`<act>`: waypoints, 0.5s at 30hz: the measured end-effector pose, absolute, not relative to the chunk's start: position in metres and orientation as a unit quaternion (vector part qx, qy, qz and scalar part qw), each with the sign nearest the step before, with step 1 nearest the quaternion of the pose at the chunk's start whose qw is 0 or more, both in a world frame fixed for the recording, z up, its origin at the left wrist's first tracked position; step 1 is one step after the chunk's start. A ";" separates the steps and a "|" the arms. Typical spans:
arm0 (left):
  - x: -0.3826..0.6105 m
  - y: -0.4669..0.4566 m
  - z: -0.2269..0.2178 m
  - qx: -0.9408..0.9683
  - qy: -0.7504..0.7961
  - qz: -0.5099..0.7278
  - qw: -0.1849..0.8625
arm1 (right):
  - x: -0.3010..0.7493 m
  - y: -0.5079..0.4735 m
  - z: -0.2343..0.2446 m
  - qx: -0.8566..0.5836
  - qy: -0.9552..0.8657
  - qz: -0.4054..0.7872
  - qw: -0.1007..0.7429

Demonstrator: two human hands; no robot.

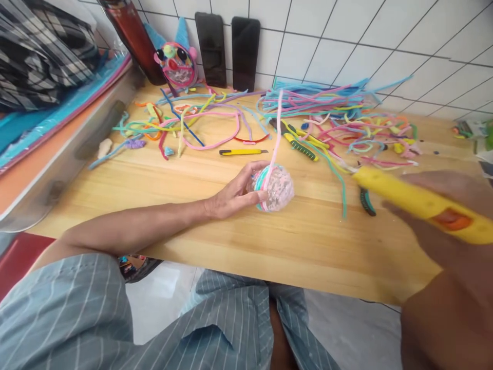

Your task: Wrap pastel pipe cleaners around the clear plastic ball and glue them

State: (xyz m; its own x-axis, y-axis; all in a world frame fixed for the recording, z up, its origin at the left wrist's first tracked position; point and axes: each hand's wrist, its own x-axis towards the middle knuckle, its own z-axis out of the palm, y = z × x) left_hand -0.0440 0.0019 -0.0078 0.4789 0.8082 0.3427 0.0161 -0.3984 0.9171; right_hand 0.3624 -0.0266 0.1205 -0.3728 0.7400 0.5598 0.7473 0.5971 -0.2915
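My left hand (239, 194) is closed around a see-through ball (280, 189) just above the tabletop. Bands of teal and pink pipe cleaner circle the ball's left side. One pale pink pipe cleaner (278, 131) sticks up from it, away from me. At the right, my right hand (427, 221), blurred by motion, grips a yellow hot glue gun (412, 198) with an orange part on its side. Its pale tip points left, toward the ball but well apart from it. Beneath the tip lies a tool with a dark green handle (367, 201), partly hidden.
Loose pipe cleaners (211, 115) and a blue and pink bundle (319, 97) spread along the back. A yellow cutter (243, 152) and green-yellow pliers (300, 146) lie nearby. Two phones (245, 54), a decorated figure (177, 64) and a red bottle (134, 38) stand by the tiled wall.
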 end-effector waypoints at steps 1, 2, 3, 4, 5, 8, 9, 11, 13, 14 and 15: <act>-0.043 0.002 -0.007 0.719 0.287 0.424 0.469 | 0.343 -0.032 0.126 -0.398 -0.862 -0.005 0.314; -0.042 0.001 -0.006 0.717 0.290 0.427 0.469 | 0.327 -0.035 0.130 -0.368 -0.885 -0.013 0.285; -0.041 0.001 -0.006 0.715 0.292 0.430 0.468 | 0.315 -0.036 0.132 -0.343 -0.900 -0.026 0.269; -0.040 0.000 -0.005 0.713 0.293 0.433 0.467 | 0.307 -0.036 0.133 -0.327 -0.911 -0.043 0.250; -0.039 0.000 -0.004 0.714 0.295 0.436 0.463 | 0.301 -0.035 0.133 -0.309 -0.919 -0.062 0.236; -0.036 -0.002 -0.003 0.722 0.299 0.443 0.438 | 0.293 -0.031 0.125 -0.267 -0.933 -0.106 0.217; -0.035 -0.002 -0.002 0.726 0.300 0.445 0.430 | 0.291 -0.030 0.122 -0.260 -0.934 -0.112 0.218; -0.034 -0.003 -0.001 0.732 0.297 0.447 0.420 | 0.289 -0.030 0.116 -0.253 -0.936 -0.112 0.220; -0.034 -0.003 -0.001 0.735 0.295 0.447 0.416 | 0.288 -0.030 0.112 -0.249 -0.937 -0.110 0.217; -0.034 -0.003 -0.001 0.736 0.295 0.447 0.415 | 0.287 -0.031 0.111 -0.246 -0.939 -0.109 0.214; -0.034 -0.003 0.000 0.737 0.296 0.446 0.413 | 0.287 -0.031 0.110 -0.244 -0.940 -0.108 0.214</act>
